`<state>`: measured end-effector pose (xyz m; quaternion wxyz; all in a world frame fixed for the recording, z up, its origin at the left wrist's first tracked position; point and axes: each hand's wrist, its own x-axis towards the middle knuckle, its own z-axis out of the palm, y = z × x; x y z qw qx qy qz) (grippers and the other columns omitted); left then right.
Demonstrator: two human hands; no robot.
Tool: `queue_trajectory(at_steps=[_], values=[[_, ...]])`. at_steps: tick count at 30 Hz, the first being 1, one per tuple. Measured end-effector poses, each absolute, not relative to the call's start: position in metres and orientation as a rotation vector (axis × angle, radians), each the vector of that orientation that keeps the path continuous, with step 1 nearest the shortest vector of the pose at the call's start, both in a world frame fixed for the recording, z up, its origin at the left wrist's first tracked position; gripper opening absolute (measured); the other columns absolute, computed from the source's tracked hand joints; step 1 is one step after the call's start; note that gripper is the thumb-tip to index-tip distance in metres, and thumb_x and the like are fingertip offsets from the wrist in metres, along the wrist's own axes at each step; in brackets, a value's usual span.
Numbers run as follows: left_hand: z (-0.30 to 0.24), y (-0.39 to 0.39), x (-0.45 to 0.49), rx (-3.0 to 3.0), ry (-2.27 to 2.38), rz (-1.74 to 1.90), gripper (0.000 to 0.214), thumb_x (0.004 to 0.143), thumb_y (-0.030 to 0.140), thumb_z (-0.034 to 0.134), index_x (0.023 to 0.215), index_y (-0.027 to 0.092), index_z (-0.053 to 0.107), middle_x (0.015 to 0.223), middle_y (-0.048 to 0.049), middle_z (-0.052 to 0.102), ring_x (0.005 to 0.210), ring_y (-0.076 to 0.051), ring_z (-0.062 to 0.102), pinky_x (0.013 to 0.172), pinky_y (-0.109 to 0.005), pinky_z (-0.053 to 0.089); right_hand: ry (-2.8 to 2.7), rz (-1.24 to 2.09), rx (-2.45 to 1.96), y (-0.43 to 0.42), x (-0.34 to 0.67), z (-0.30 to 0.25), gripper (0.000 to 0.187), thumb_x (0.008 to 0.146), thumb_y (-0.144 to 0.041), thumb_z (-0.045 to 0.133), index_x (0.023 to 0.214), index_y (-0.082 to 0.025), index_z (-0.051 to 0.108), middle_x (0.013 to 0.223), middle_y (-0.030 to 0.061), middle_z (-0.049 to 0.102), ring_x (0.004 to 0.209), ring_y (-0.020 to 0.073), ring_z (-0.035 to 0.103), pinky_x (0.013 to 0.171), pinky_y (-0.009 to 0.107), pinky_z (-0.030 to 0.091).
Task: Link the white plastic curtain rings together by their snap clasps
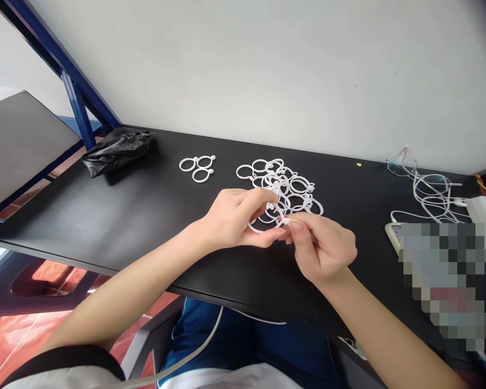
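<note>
Between my two hands is a white plastic ring (257, 231) with a small knob or eyelet on its side, much like a curtain ring. My left hand (237, 216) curls around the ring's left side, thumb and fingers bent on it. The thumb and fingers of my right hand (322, 240) pinch the small knob end. Just behind my hands lies a loose pile of similar white rings (302, 185), partly hidden by my fingers. Farther left on the black desk, 3 more white rings (201, 175) lie together.
A crumpled black plastic bag (119, 153) rests at the desk's left end. On the right are eyeglasses (403, 166), a tangled white cable (423, 197), a phone (393, 233) and a blurred-out patch. The black desk (146, 216) meets a white wall (287, 70) at the back.
</note>
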<state>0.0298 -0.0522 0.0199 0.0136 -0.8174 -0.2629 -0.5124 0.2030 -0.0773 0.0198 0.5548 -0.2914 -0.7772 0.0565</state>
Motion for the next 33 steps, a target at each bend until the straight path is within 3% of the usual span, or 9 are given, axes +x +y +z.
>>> queue_trajectory(at_steps=[18, 26, 33], values=[[0.019, -0.051, 0.030, -2.472, -0.857, -1.484, 0.039, 0.095, 0.054, 0.043, 0.088, 0.017, 0.053, 0.056, 0.0040, 0.057, 0.044, -0.008, 0.050, 0.047, -0.019, 0.040, -1.847, 0.168, -0.774, -0.079, 0.198, 0.018, 0.022, 0.095, -0.012, 0.047, 0.082, -0.018, 0.063, 0.056, -0.0027, 0.062, 0.044, 0.0087, 0.057, 0.046, 0.021, 0.048], [0.021, -0.043, 0.020, -2.348, -1.009, -1.403, 0.041, 0.094, 0.054, 0.044, 0.092, 0.015, 0.057, 0.057, 0.0035, 0.056, 0.047, -0.008, 0.052, 0.047, -0.019, 0.038, -1.783, 0.119, -0.783, -0.076, 0.202, 0.022, 0.022, 0.092, -0.012, 0.054, 0.103, -0.023, 0.070, 0.064, -0.0026, 0.072, 0.045, 0.0113, 0.064, 0.049, 0.023, 0.053], [0.022, -0.041, 0.020, -2.284, -1.385, -1.189, 0.029, 0.091, 0.043, 0.055, 0.097, 0.015, 0.060, 0.075, -0.0003, 0.063, 0.058, -0.008, 0.055, 0.048, -0.018, 0.034, -1.911, 0.164, -0.674, -0.079, 0.198, 0.023, 0.017, 0.092, -0.011, 0.054, 0.094, -0.020, 0.069, 0.056, -0.0052, 0.065, 0.045, 0.0083, 0.060, 0.045, 0.018, 0.049]])
